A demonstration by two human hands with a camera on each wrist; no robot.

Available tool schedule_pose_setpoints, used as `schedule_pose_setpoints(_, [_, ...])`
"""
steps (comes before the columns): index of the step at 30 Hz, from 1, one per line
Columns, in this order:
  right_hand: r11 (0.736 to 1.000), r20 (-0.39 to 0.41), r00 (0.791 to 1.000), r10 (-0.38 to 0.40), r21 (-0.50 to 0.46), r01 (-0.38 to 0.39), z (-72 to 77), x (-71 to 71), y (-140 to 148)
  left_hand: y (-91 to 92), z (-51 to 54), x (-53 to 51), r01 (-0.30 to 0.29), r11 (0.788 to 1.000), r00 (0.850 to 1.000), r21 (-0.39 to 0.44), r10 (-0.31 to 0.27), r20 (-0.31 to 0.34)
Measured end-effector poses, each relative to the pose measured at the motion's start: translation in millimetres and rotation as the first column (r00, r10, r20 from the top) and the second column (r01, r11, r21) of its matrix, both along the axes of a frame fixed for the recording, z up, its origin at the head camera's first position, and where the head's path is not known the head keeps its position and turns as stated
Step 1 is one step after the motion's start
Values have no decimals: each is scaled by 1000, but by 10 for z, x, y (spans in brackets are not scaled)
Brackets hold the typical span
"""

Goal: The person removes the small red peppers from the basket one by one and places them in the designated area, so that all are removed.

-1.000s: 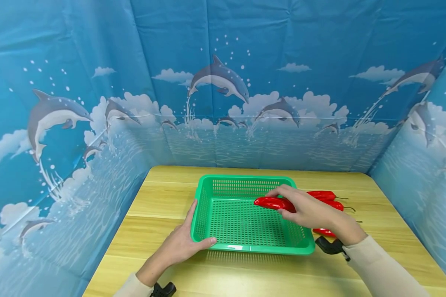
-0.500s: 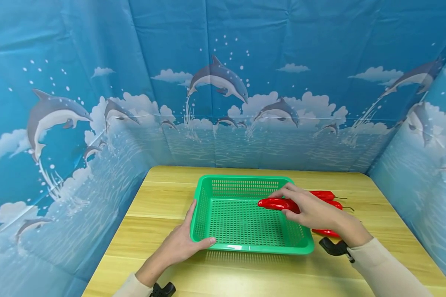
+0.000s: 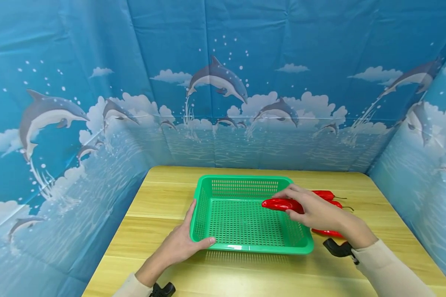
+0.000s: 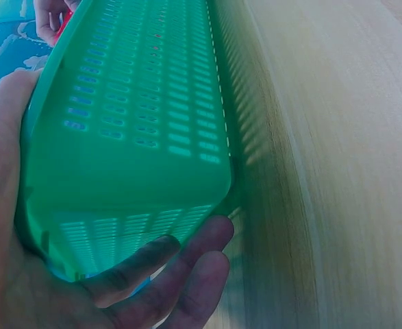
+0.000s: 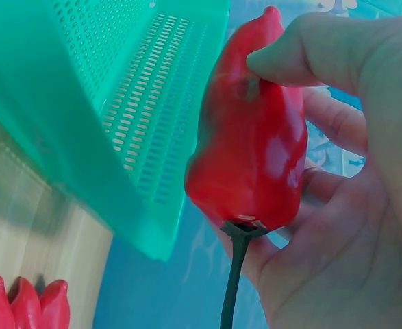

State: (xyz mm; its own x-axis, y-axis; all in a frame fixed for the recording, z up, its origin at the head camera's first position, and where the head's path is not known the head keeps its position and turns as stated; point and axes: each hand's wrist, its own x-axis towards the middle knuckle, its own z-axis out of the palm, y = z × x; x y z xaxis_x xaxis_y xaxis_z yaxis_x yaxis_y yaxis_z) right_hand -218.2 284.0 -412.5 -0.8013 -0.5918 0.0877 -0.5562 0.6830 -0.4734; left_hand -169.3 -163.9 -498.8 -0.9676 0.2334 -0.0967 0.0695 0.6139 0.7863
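A red chili pepper (image 3: pixel 281 205) with a dark green stem (image 5: pixel 233 281) is pinched between the thumb and fingers of my right hand (image 3: pixel 314 208). It hangs above the right part of a green slotted plastic basket (image 3: pixel 252 248), apart from the floor of it. My left hand (image 3: pixel 180 243) holds the basket's near left corner. Its thumb lies over the front rim, while the fingers (image 4: pixel 153 288) spread along the outer side wall. More red peppers (image 3: pixel 324 194) lie on the table right of the basket, partly hidden by my right hand and forearm.
The basket stands on a light wood table (image 3: pixel 163 198). A blue curtain with dolphins (image 3: pixel 223 140) encloses the back and both sides. Black camera mounts (image 3: pixel 336 247) sit at the wrists.
My right hand has drifted slightly to the right with the chili pepper still in its grip. My left hand and the basket have barely moved.
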Motion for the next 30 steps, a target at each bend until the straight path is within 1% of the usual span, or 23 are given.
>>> schedule_pose_setpoints(8, [1000, 25, 1000, -15, 14, 14, -5, 16, 52, -2, -1, -2, -7, 1000, 1000, -8, 7, 3])
schedule_pose_setpoints(15, [999, 18, 1000, -25, 27, 24, -17, 31, 124, -3, 1, -3, -10, 1000, 1000, -9, 10, 5])
schedule_pose_setpoints(21, [999, 26, 999, -43, 32, 42, -28, 48, 179, -1, 4, 2, -16, 1000, 1000, -16, 16, 7])
schedule_pose_setpoints(30, [999, 42, 998, -42, -8, 43, -46, 87, 238, 6, 1, 2, -17, 1000, 1000, -22, 17, 4])
